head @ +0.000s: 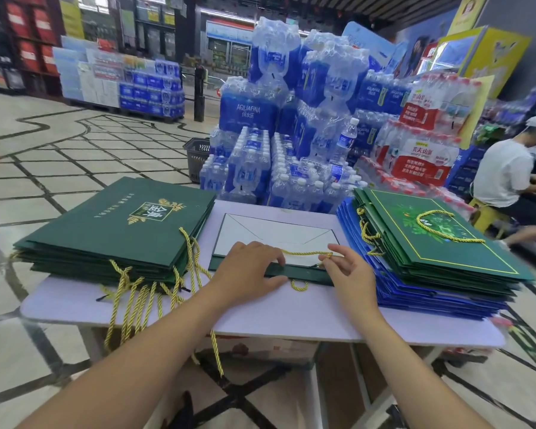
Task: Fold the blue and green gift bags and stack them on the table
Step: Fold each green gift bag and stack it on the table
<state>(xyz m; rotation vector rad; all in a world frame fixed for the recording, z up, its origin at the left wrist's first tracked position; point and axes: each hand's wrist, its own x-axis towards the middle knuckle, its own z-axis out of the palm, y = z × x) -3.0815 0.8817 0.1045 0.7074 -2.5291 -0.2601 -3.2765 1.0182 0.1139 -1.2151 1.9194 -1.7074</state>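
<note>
Head: flat green bag (307, 274), gold cord (304, 252)

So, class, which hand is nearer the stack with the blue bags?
Right. The right hand pinches the gold cord just left of that stack, apart from it; the left hand rests further left, on the middle bag's near edge.

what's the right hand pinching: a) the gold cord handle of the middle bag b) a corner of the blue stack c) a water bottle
a: the right hand pinches the gold cord that lies across the flat bag in the middle.
</note>
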